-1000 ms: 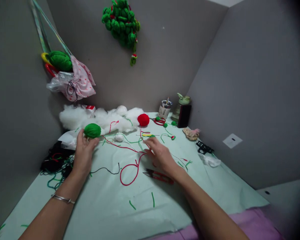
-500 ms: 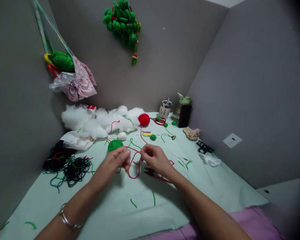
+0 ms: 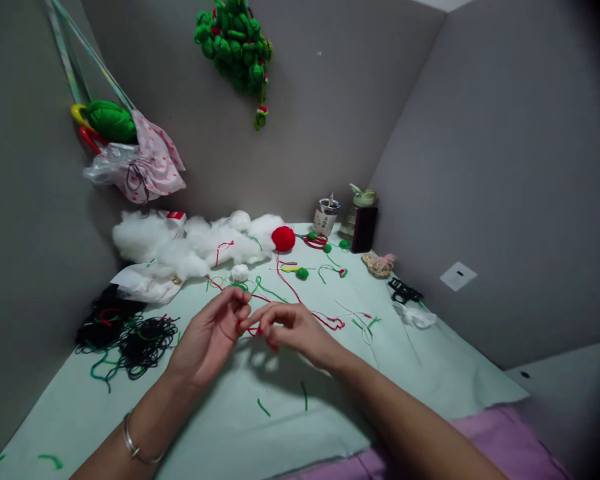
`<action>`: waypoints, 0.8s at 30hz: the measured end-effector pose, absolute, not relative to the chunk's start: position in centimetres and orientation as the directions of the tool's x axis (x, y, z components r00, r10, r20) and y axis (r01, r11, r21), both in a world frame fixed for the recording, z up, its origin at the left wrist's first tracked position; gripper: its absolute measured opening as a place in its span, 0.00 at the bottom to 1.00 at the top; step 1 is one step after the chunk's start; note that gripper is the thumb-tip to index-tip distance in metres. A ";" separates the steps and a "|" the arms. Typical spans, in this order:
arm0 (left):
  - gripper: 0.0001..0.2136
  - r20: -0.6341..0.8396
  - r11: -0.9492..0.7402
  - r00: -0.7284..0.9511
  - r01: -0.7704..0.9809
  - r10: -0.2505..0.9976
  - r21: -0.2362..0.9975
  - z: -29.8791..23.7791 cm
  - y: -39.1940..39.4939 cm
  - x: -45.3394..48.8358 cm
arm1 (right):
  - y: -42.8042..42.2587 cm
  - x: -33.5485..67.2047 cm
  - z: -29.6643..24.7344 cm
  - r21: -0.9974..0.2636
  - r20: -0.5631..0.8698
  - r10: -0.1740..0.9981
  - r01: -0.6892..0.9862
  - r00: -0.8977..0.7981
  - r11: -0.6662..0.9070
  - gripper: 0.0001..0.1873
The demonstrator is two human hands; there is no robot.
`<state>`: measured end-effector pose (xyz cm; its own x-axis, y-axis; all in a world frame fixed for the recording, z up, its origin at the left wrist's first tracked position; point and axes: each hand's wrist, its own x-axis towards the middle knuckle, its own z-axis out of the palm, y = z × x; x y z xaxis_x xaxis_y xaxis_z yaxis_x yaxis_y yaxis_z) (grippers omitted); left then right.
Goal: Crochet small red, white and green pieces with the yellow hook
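Red yarn (image 3: 253,331) runs between my two hands, above the middle of the table. My left hand (image 3: 215,330) has its fingers curled with the fingertips closed on the yarn, palm turned partly up. Close against it, my right hand (image 3: 297,330) bends its fingers round the same yarn, its index finger reaching to the left fingertips. How the strand is wound there is hidden by the fingers. Just behind my left hand, a green piece (image 3: 241,286) shows in part. A red yarn ball (image 3: 283,239) lies farther back, with a strand trailing toward my right hand.
White stuffing (image 3: 195,243) lines the back. Black yarn (image 3: 147,340) lies in a tangle at left. Red-handled scissors (image 3: 316,241), a pen cup (image 3: 326,215) and a dark phone-like slab (image 3: 365,230) stand or lie at back right. Green snippets (image 3: 263,407) lie in front.
My hands have come together, and the wide red loop between them has shrunk. My left palm has turned upward. The snips beside my right hand are now hidden, and the view has shifted slightly.
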<state>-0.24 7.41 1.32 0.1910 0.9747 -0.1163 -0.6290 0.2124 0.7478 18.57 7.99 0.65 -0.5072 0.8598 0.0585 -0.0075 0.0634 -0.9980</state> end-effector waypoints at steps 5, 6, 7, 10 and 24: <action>0.10 -0.096 0.215 0.257 -0.489 0.962 0.845 0.3 7.4 0.5 | 9.0 20.1 1.1 -0.956 -0.008 0.866 -0.251 -0.500 -0.154 0.15; 0.11 -0.085 0.205 0.277 -0.441 0.957 0.874 0.2 7.4 0.6 | 9.0 20.2 1.2 -0.944 -0.020 0.854 -0.271 -0.519 -0.187 0.16; 0.12 -0.070 0.189 0.303 -0.383 0.950 0.904 0.1 7.4 0.6 | 8.9 20.3 1.2 -0.935 -0.030 0.845 -0.284 -0.534 -0.213 0.17; 0.10 -0.009 0.087 0.401 -0.178 0.916 0.980 0.0 7.5 0.4 | 8.9 20.1 1.2 -0.917 -0.056 0.854 -0.311 -0.517 -0.248 0.17; 0.06 0.515 -0.599 0.307 0.453 0.800 0.660 -1.2 8.6 -1.1 | 9.2 19.4 0.0 -0.992 -0.122 0.917 0.008 -0.380 -0.129 0.05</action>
<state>-1.09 8.61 -1.17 0.3069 0.8001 0.5155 0.4528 -0.5991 0.6603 19.39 9.22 -0.03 -0.3803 0.9167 -0.1223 0.0085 -0.1288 -0.9916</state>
